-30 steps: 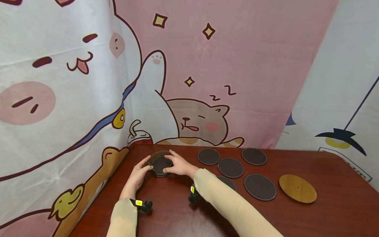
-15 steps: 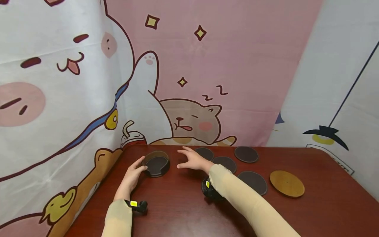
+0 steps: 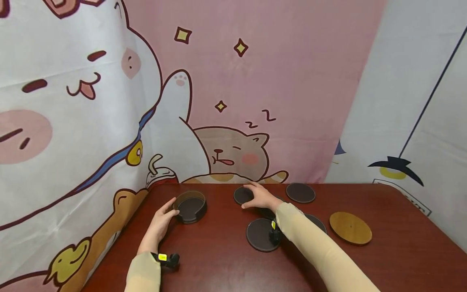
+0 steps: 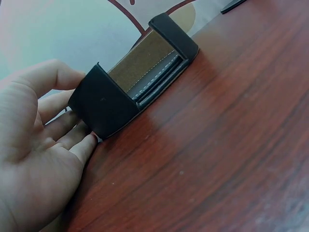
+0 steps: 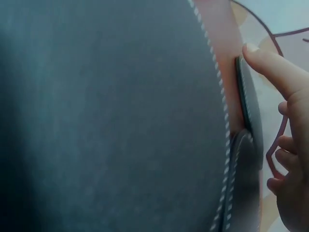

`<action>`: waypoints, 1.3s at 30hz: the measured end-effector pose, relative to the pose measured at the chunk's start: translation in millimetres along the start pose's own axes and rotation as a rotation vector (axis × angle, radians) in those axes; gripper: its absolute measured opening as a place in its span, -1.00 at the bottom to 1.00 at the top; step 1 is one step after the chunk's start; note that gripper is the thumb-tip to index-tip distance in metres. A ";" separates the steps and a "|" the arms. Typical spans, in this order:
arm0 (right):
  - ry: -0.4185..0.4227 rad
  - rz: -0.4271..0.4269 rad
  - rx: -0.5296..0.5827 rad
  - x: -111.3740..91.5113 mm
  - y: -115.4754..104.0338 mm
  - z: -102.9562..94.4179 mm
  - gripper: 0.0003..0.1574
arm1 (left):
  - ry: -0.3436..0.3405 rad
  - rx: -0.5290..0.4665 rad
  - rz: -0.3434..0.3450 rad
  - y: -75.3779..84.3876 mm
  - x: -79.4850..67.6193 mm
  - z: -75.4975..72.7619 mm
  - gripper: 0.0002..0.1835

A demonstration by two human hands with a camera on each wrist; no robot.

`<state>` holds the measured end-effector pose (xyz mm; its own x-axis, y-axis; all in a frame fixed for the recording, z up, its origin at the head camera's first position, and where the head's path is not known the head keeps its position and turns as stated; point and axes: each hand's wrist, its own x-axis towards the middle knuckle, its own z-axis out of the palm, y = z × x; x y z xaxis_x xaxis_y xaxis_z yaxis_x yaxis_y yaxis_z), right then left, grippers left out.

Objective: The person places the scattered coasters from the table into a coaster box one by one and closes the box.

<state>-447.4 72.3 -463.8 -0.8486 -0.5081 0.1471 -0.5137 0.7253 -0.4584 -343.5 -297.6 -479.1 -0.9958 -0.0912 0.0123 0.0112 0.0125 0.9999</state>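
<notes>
My left hand touches the outer left wall of a round, dark coaster holder, its thumb and fingers spread along that side. In the left wrist view the holder shows a brown inner wall and a notch facing front, with stitched dark edges inside. Farther right, my right hand is over the far-left round, dark coaster, thumb and fingers apart. Whether the fingertips touch it I cannot tell. Another coaster is mostly hidden beneath this hand. A stitched coaster fills much of the right wrist view.
A dark coaster lies below the right wrist. Another coaster is at the back, and a further coaster is partly covered by the sleeve. A tan disc lies to the right. Cartoon-printed cloth hangs behind the table.
My right hand has left the holder and moved right to the far-left coaster. My left hand has stayed against the holder. The head view has turned slightly right.
</notes>
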 end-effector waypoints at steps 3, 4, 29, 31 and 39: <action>0.000 0.011 -0.023 -1.4 6.8 3.1 0.15 | 0.003 0.004 0.000 -3.4 -2.5 0.1 -0.37; 0.001 0.017 -0.031 -1.7 8.6 4.1 0.15 | -0.001 0.010 0.002 -4.2 -3.2 0.4 -0.36; 0.040 0.062 -0.077 6.6 13.8 5.1 0.09 | -0.008 0.023 0.021 0.6 0.5 -0.1 -0.36; 0.054 0.061 -0.060 6.2 12.8 3.3 0.08 | -0.012 0.024 0.020 0.7 0.8 0.2 -0.36; 0.111 0.000 -0.010 8.6 -1.4 -16.0 0.03 | -0.012 0.036 0.030 1.0 1.1 -1.5 -0.36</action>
<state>-456.0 74.4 -447.8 -0.8573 -0.4538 0.2431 -0.5141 0.7305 -0.4495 -344.5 -299.2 -478.1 -0.9961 -0.0783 0.0417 0.0378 0.0512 0.9980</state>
